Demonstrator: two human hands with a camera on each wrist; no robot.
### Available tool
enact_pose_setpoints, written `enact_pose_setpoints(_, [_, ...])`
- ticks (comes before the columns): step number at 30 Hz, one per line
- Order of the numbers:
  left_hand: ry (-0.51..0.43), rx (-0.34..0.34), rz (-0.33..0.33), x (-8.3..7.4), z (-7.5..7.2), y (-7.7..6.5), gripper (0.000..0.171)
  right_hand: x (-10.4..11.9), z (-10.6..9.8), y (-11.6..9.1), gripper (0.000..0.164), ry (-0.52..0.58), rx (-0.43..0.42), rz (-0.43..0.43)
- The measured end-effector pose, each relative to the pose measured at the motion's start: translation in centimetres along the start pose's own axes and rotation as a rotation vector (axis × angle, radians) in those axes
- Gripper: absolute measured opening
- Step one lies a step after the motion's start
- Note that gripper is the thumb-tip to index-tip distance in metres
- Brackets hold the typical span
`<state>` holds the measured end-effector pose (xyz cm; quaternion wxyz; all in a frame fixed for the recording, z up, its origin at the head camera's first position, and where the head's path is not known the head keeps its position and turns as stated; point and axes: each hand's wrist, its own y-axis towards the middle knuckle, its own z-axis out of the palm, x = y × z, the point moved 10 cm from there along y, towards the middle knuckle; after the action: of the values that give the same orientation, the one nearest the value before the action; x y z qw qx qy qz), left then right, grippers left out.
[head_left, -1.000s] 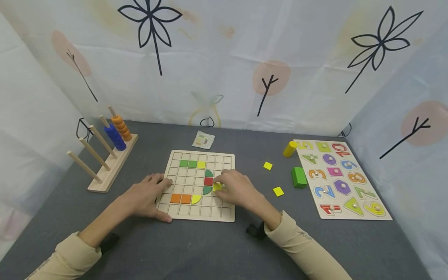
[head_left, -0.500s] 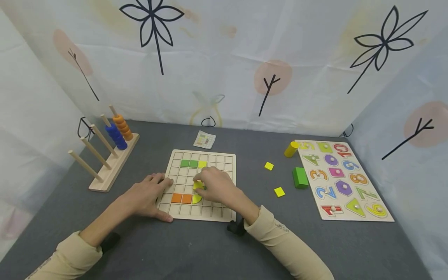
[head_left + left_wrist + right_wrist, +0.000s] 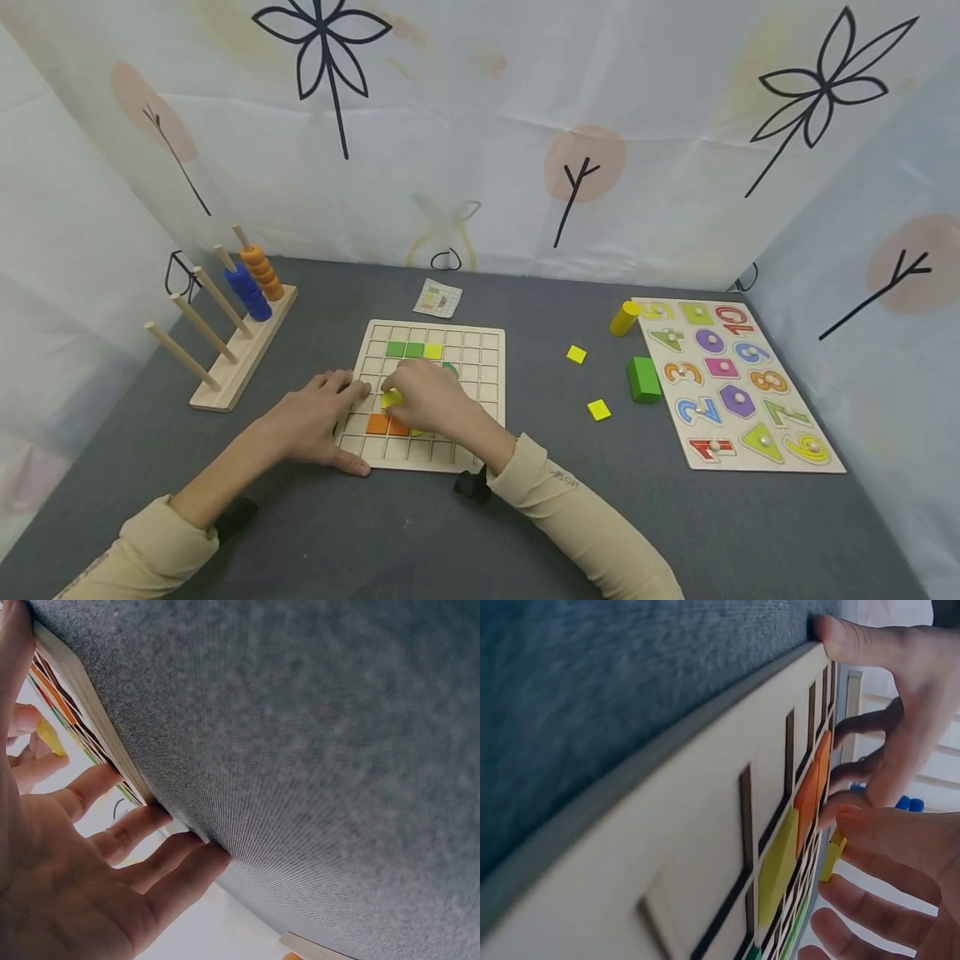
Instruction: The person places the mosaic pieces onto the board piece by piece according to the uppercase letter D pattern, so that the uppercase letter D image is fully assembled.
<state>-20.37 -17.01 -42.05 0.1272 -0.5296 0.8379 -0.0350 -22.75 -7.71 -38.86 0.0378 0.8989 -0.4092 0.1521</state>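
My right hand (image 3: 431, 398) is over the wooden grid board (image 3: 480, 450), pinching a small yellow tile (image 3: 391, 399) between thumb and fingers. In the right wrist view the yellow tile (image 3: 832, 859) stands on edge close over the grid. My left hand (image 3: 311, 423) rests at the board's left side, fingers fairly straight; the left wrist view has its fingertips (image 3: 154, 815) along the board's edge. Orange squares (image 3: 377, 424) lie near the board's front, beside a yellow rounded piece (image 3: 778, 866). Green and yellow squares (image 3: 414, 350) form a row farther back. My right hand hides the red piece.
Loose yellow squares (image 3: 598, 410), a green block (image 3: 642, 380) and a yellow cylinder (image 3: 624, 319) lie to the right. Beyond them is a number puzzle board (image 3: 701, 460). A peg stacker (image 3: 217, 398) with blue and orange beads stands left. A pattern card (image 3: 437, 298) lies behind the grid.
My right hand has moved left across the grid with the yellow tile, from beside the red and green pieces to above the orange squares. My left hand stays at the board's edge.
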Motion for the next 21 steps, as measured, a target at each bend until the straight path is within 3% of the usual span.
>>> enact_pose_setpoints(10, [-0.001,-0.008,-0.006,0.2,0.0,0.1,0.112,0.8,1.3,0.9,0.016,0.032,0.021,-0.040])
enact_pose_setpoints(21, [0.013,-0.011,0.003,0.0,-0.1,0.1,0.113,0.4,0.6,0.5,0.018,0.061,0.015,-0.013])
